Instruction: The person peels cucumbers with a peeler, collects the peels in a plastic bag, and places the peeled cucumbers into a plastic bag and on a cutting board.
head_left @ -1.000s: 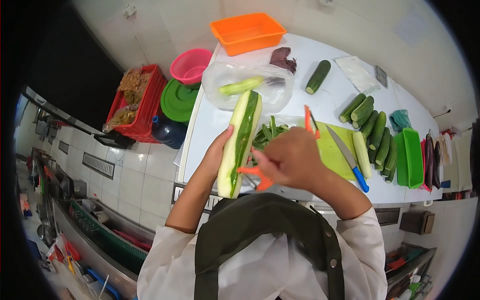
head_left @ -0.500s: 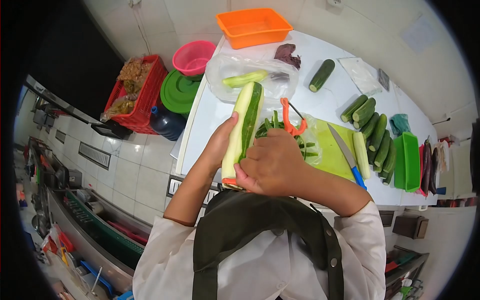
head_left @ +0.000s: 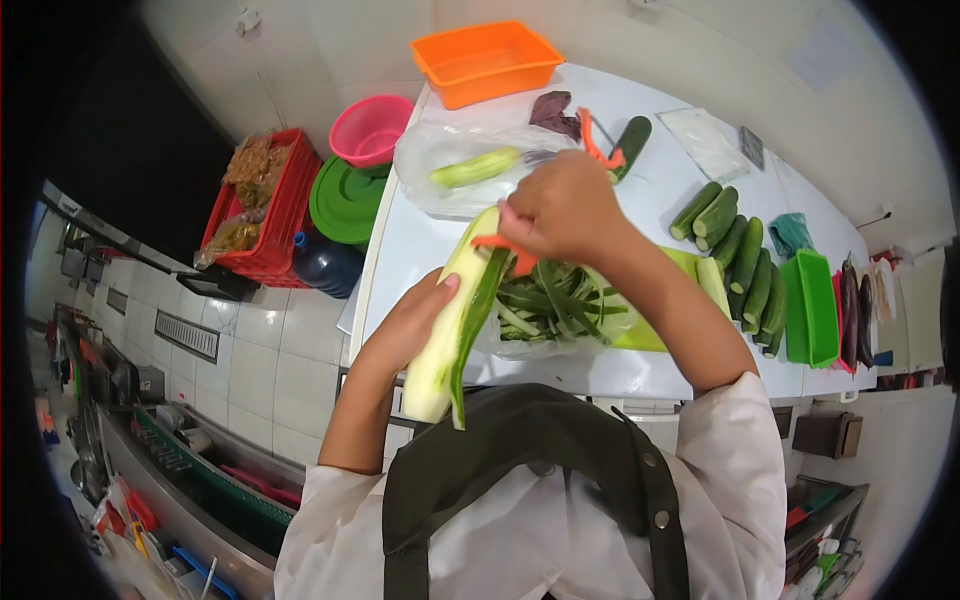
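Observation:
My left hand (head_left: 415, 315) is wrapped around a mostly peeled cucumber (head_left: 440, 345), which I hold tilted above the table's near edge. A dark green strip of skin hangs loose along its right side. My right hand (head_left: 565, 205) grips an orange peeler (head_left: 598, 143); its head lies against the cucumber's upper end, and the handle sticks out beyond my fist. Beneath my right wrist, green peelings (head_left: 555, 305) are heaped on a clear plastic bag. A pale peeled cucumber (head_left: 480, 167) rests on another plastic bag (head_left: 425, 150) farther back.
Several unpeeled cucumbers (head_left: 745, 255) lie at the right beside a green basket (head_left: 808, 310). My forearm partly covers a yellow-green cutting board (head_left: 640, 336). An orange tub (head_left: 487, 65) stands at the back; a red crate (head_left: 262, 225) and a pink bowl (head_left: 370, 130) are left of the table.
My right hand has moved the peeler up from the cucumber's near end to its far end. A skin strip now hangs free, and the cucumber is tilted more.

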Motion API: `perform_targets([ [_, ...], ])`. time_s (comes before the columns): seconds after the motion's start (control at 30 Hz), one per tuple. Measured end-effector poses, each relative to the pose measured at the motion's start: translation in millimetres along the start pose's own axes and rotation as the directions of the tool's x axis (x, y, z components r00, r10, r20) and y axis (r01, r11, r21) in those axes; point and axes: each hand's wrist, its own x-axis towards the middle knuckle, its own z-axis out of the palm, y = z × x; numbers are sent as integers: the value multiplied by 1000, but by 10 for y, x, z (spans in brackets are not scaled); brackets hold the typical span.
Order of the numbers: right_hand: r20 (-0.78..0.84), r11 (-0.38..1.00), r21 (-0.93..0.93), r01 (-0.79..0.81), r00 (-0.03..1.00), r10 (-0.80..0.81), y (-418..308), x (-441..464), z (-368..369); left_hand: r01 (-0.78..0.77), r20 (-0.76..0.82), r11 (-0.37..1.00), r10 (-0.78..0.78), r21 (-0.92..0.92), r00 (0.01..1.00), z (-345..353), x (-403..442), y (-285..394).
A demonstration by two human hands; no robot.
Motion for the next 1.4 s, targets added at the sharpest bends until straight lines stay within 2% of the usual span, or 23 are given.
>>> perform_targets([
  [0.1,97,992,-83,-90,990,98,381,-30,-67,49,18,999,-49,8,999,-29,-19,-24],
  [0.13,69,991,-55,-118,990,122,465,-61,-40,40,24,999,-40,-9,999,-4,1,-40],
  [0.23,56,957,-264,-123,988,142,814,-231,33,53,75,997,-49,-59,996,34,-14,-20],
  [0.27,124,918,-343,-201,959,256,937,-319,6,70,99,995,-62,-72,993,34,-27,-1],
  [0.37,137,866,-339,-368,891,432,1008,-556,-49,121,93,981,-108,-154,990,70,-93,99],
  [0.4,144,792,-228,-566,785,603,886,-638,-59,68,65,983,-58,-169,996,71,-73,83],
  [0.43,195,710,94,-698,712,674,772,-678,-43,18,42,983,-10,-183,999,86,-13,42],
  [0.47,277,524,393,-756,640,716,681,-713,-19,-33,18,980,38,-196,999,100,49,-3],
  [0.5,380,256,628,-735,577,723,573,-762,-1,-76,-6,980,76,-186,997,102,112,-55],
  [0.57,438,175,716,-676,630,642,183,-762,111,-159,-43,974,154,-163,987,144,241,-127],
  [0.63,241,317,761,-566,700,672,-215,-653,191,-221,-92,950,206,-222,974,318,296,-97],
  [0.73,120,294,839,-458,682,721,-357,-575,189,-286,-170,929,251,-233,953,423,417,-170],
  [0.87,275,156,780,-606,556,785,-223,-674,82,-202,-113,918,174,-342,978,372,388,-107],
  [0.93,294,176,757,-629,570,767,-136,-801,93,-201,-125,885,163,-419,979,337,391,-125],
  [1.0,328,178,729,-661,565,757,-125,-890,67,-195,-68,913,183,-358,981,247,358,-114],
  [1.1,438,304,490,-817,533,724,-82,-1146,200,-191,-48,950,185,-247,982,159,322,-77],
  [1.17,260,543,437,-717,679,686,-88,-1227,294,-150,-31,965,147,-217,989,121,297,-43],
  [1.2,223,581,451,-678,716,662,-52,-1267,283,-113,-12,968,113,-226,994,100,280,-22],
  [1.23,186,617,462,-637,750,635,-28,-1281,255,-75,8,969,79,-234,997,74,272,-10],
  [1.3,214,528,594,-607,752,624,32,-1171,-20,28,30,977,-22,-212,999,20,264,-27],
  [1.4,159,771,320,-550,834,529,-192,-776,-430,205,55,960,-198,-191,979,19,282,-70],
])
